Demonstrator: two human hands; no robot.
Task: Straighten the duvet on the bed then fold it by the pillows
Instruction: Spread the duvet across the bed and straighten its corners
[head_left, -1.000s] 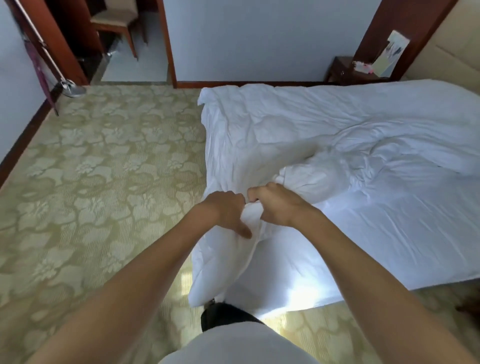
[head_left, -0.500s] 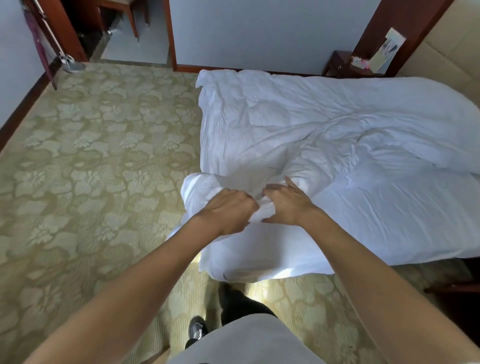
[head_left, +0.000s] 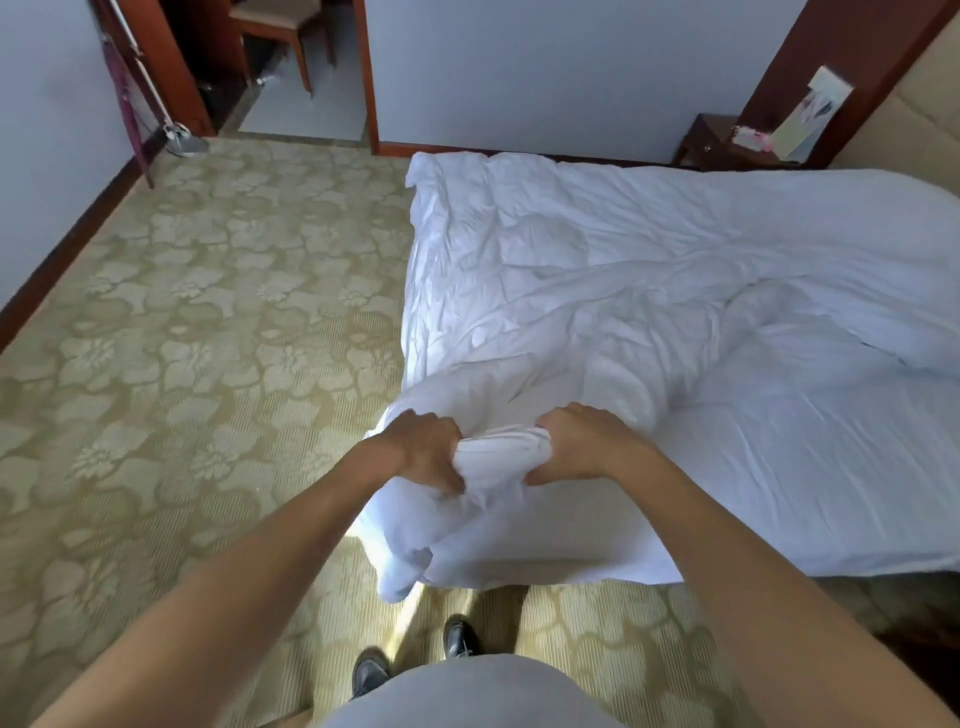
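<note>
A white duvet (head_left: 597, 270) lies crumpled over the bed (head_left: 810, 493), bunched in a ridge toward the right. Its near corner hangs off the foot of the bed. My left hand (head_left: 426, 449) grips that bunched corner from the left, fingers curled into the fabric. My right hand (head_left: 582, 444) grips the same edge from the right, a short strip of duvet stretched between the two hands. No pillows are in view.
Patterned beige carpet (head_left: 208, 338) fills the floor to the left. A dark nightstand (head_left: 727, 143) with papers stands by the padded headboard (head_left: 914, 114) at the far right. A doorway with a chair (head_left: 280, 36) opens at the back left. My shoes (head_left: 415, 654) stand at the bed's foot.
My hands have drawn a little apart along the duvet edge and pulled the corner nearer me. The view has shifted back, showing more floor and my shoes.
</note>
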